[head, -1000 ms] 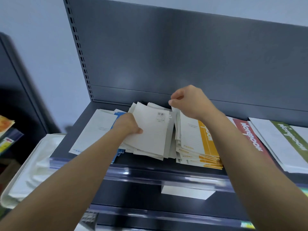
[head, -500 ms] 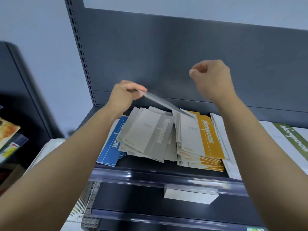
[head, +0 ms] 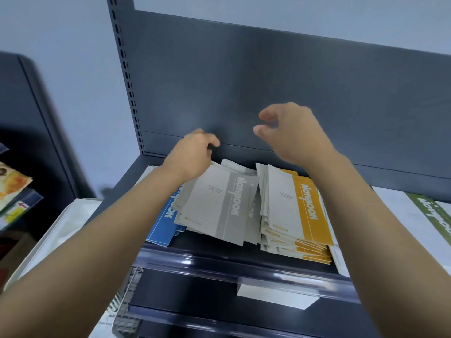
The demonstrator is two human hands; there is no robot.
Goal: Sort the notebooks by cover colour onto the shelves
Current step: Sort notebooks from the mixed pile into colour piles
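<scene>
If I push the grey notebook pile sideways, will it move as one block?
Probably not: the grey notebook pile is fanned and askew, so copies would likely slide apart. Each looks thin, so probably floppy when lifted by a corner.

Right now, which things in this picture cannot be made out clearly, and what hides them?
Head view:
- The left hand hides its own fingertips; a grip on the grey notebooks cannot be told.
- Blue notebook: mostly under the grey notebooks and the left forearm.
- Green notebook: cut off by the right edge.
- Small print on the yellow notebooks: too small to read.
</scene>
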